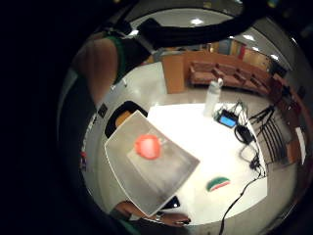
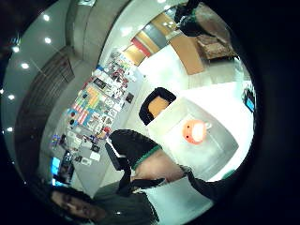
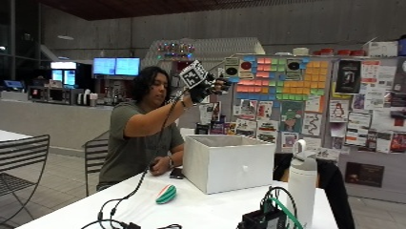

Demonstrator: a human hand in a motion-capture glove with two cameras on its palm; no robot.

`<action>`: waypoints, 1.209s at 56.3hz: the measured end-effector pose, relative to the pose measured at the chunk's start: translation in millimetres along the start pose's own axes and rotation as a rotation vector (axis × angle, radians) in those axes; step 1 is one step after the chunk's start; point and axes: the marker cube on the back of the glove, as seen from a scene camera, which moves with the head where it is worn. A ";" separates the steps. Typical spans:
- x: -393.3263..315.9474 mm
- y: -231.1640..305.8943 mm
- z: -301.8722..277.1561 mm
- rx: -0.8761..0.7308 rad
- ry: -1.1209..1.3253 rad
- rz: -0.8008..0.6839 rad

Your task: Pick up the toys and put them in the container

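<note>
Nearest my outside camera: a black device with cables (image 3: 266,217) at the table's near edge, and a white bottle (image 3: 302,179) just beside it. Behind them the white table (image 3: 209,210) carries the white container (image 3: 229,162), open at the top.

I see the gloved right hand (image 3: 206,88) raised high above the container, well clear of its rim. Can't tell from here whether the fingers are apart or curled; nothing visible in them.

Both palm views look straight down into the container. I see one orange-red round toy (image 1: 148,146) lying on its floor, roughly centred. From the thumb side it shows a small face.

Second toy, a watermelon slice (image 3: 166,194), green rind with red, lies on the table beside the container, apart from it, on the side nearer the person.

The person's bare hand (image 3: 164,164) rests on the table just beside the container's far corner.
</note>
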 end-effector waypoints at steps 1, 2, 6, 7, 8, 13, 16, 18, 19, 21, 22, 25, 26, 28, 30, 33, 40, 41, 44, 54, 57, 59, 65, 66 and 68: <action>-0.5 3.1 -2.5 0.000 -0.044 0.085; -0.5 8.2 -4.9 -0.002 -0.083 0.155; 18.8 38.4 -6.3 -0.021 -0.082 0.252; 23.2 46.4 -5.2 -0.027 -0.067 0.257; 26.4 54.8 -3.9 -0.032 -0.055 0.256; 62.5 101.1 4.7 -0.056 -0.033 0.311; 86.0 128.3 12.7 -0.071 -0.029 0.369; 101.5 145.0 19.7 -0.089 -0.026 0.408; 111.1 154.3 24.2 -0.104 -0.023 0.431; 132.2 173.9 34.3 -0.146 -0.021 0.477; 142.6 183.7 39.9 -0.171 -0.022 0.496; 174.1 217.3 60.5 -0.267 -0.034 0.537; 184.1 229.6 68.4 -0.302 -0.038 0.548; 199.3 252.9 84.0 -0.360 -0.035 0.566; 208.9 273.0 98.6 -0.402 -0.019 0.577; 221.6 296.0 118.0 -0.450 0.020 0.582; 244.3 327.2 152.3 -0.531 0.206 0.449; 246.3 330.0 156.1 -0.533 0.243 0.416; 252.2 337.1 166.4 -0.525 0.335 0.330; 259.9 350.3 181.2 -0.256 0.365 0.278; 261.6 348.6 179.6 -0.216 0.377 0.293; 261.8 348.3 176.8 -0.174 0.399 0.295; 259.3 351.3 165.4 -0.029 0.429 0.293; 258.2 352.1 163.7 -0.020 0.425 0.293; 254.2 354.1 159.3 -0.009 0.413 0.293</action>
